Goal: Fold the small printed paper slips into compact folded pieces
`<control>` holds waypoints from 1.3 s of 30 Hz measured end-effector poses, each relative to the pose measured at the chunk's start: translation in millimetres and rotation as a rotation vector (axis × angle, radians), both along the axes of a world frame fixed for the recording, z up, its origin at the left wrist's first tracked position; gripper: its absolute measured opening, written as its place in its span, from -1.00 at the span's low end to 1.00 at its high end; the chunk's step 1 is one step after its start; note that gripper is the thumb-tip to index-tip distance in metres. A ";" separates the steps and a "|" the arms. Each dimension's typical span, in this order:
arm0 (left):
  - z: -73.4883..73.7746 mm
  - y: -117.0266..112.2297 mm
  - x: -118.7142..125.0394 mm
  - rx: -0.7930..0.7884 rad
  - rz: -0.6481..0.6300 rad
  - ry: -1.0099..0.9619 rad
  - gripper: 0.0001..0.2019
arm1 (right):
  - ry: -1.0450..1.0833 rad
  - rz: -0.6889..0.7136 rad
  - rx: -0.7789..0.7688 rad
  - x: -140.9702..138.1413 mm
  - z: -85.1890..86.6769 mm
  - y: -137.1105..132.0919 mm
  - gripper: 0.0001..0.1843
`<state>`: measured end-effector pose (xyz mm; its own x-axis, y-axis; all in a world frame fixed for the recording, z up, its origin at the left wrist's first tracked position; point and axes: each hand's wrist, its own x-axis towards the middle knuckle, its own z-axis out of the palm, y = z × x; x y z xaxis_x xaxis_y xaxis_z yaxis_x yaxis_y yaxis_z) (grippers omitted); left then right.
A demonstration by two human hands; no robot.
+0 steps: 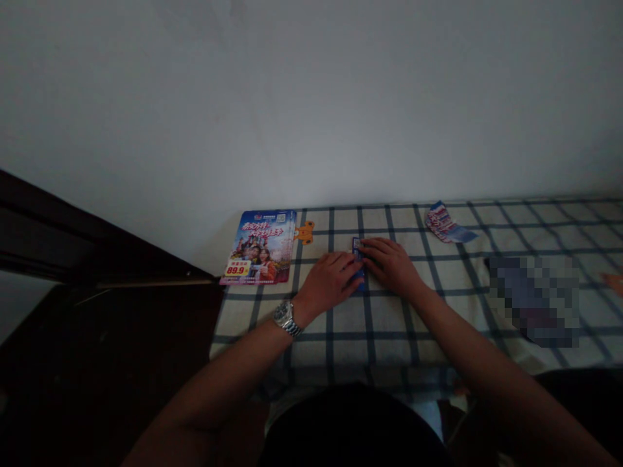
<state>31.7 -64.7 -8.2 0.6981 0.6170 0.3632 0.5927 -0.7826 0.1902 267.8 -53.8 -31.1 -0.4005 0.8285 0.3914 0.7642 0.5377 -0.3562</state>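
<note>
- While both hands meet over a narrow blue strip (361, 284), it lies on the checked cloth (389, 324), in front of the person's body, partly covered by their fingers.
- The left hand (331, 279) comes in palm down from the left, its fingers bent over the strip; whether they pinch it or only press, I cannot tell.
- The right hand (392, 266) lies palm down on the other side, fingertips at the strip's upper part; a firm grip cannot be made out here either.
- A metal watch (284, 316) circles the left wrist.
- Left of the hands, near the cloth's left edge, sits a stack of leaflets (265, 243), the top one printed with "89.9".
- An orange bear shape (306, 232) is just beside the stack, on its right.
- Beyond the right hand, near the wall (341, 117), rest some folded leaflets (445, 224), slightly fanned.
- Farther right, pixelation hides a dark thing (530, 305).
</note>
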 end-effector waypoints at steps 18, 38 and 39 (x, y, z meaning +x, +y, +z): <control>-0.7 9.7 -11.6 -0.035 0.079 -0.020 -0.66 | 0.058 0.016 0.033 0.0 3.7 -1.6 -0.70; -7.4 21.9 -18.9 -0.071 0.092 -0.102 -0.76 | 0.047 0.067 0.111 2.0 -4.0 -0.7 -0.73; -7.8 21.8 -18.6 -0.064 0.090 -0.099 -0.77 | 0.038 0.070 0.110 1.6 -3.5 -1.0 -0.73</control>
